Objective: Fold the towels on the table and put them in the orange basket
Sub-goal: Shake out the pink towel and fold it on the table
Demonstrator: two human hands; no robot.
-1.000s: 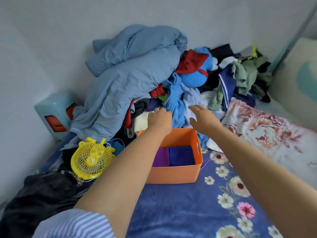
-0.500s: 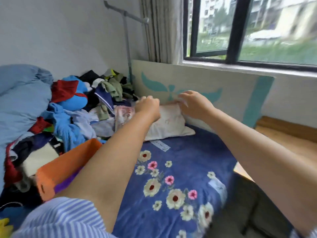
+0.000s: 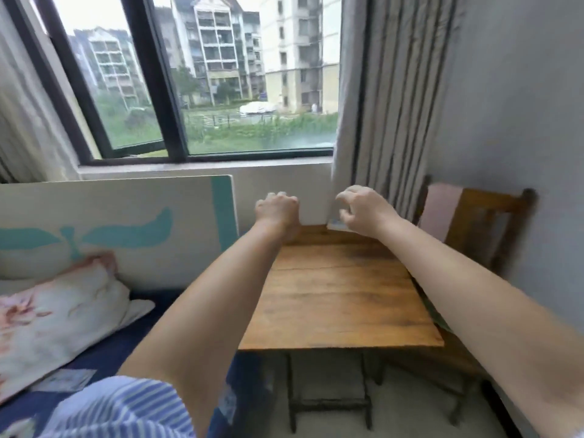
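My sleeve (image 3: 120, 406), lower left, is blue-and-white striped. The table (image 3: 335, 298) is warm brown wood grain. At left the pillow (image 3: 53, 314) is white with pink flowers on a navy sheet (image 3: 104, 352); the cream headboard (image 3: 126, 222) bears teal shapes. Grey striped curtain (image 3: 388, 90), upper right.

I see a wooden tabletop (image 3: 335, 298), a small bluish item (image 3: 335, 223) at its far edge; alongside, the bed (image 3: 126, 339) carries a floral pillow (image 3: 53, 314).
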